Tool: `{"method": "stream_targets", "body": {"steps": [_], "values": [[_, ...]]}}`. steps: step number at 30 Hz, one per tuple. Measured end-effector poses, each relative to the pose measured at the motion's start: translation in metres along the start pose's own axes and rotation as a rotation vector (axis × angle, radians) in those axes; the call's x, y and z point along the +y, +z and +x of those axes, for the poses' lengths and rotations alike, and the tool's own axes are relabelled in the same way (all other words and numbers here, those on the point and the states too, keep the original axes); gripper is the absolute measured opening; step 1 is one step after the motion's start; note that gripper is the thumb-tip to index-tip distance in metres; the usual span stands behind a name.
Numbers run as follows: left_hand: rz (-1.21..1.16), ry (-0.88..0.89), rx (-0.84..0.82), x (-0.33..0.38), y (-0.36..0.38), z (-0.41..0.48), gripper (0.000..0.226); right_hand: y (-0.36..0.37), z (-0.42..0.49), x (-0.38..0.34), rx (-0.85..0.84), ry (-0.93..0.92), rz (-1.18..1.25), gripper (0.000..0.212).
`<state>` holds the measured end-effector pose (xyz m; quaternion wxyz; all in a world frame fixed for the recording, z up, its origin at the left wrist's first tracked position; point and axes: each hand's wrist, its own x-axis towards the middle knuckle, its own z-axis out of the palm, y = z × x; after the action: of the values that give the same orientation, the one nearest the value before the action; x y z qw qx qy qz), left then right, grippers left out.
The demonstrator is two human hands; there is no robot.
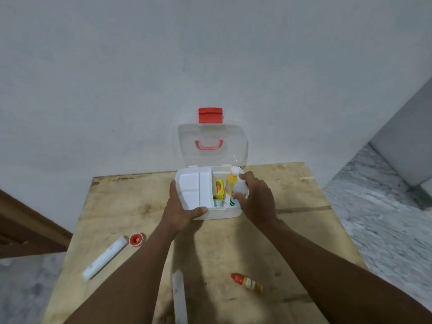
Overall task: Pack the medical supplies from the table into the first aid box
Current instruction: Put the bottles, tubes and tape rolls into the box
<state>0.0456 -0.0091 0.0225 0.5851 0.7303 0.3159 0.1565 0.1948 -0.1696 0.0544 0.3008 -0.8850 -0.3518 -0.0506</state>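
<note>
The white first aid box (224, 212) stands open at the table's far edge, its clear lid (211, 142) with a red latch leaning on the wall. My left hand (181, 208) grips the box's front left corner, thumb on the white tray insert. My right hand (256, 197) holds a white bottle (240, 187) over the box's right compartment. Inside lie a yellow bottle (230, 182), a yellow carton (219, 188) and a small teal item (218, 203). On the table remain a white tube (105, 258), a red tape roll (136, 239), a red-capped bottle (246, 282) and a clear syringe-like tube (179, 298).
The wooden table (304, 183) stands against a pale wall. A brown wooden piece (28, 230) is at the left. Speckled grey floor (385, 218) runs along the right side, with a pale cabinet at the far right.
</note>
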Motion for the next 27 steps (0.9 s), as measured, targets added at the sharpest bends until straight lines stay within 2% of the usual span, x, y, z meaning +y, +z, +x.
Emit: {"method": "stream_targets", "body": {"steps": [5, 10, 14, 18, 24, 27], "values": [[0.011, 0.028, -0.003, 0.001, 0.001, 0.000, 0.099, 0.011, 0.002, 0.003, -0.017, 0.011, -0.003, 0.045], [-0.003, 0.019, -0.009, -0.001, 0.000, 0.000, 0.099, 0.011, 0.016, 0.005, -0.021, -0.016, -0.057, 0.019], [-0.014, 0.024, -0.012, 0.000, 0.001, 0.001, 0.098, 0.008, 0.022, 0.006, -0.012, -0.121, -0.084, 0.028], [-0.019, 0.019, -0.016, 0.000, 0.002, -0.001, 0.097, 0.009, 0.020, 0.007, 0.011, -0.143, -0.099, 0.035], [-0.020, 0.012, -0.019, -0.002, 0.002, 0.001, 0.100, 0.011, 0.018, 0.010, -0.073, -0.052, -0.028, 0.024], [-0.015, 0.009, -0.025, -0.002, 0.001, 0.002, 0.106, 0.009, 0.015, 0.012, -0.114, 0.000, 0.048, 0.033]]}}
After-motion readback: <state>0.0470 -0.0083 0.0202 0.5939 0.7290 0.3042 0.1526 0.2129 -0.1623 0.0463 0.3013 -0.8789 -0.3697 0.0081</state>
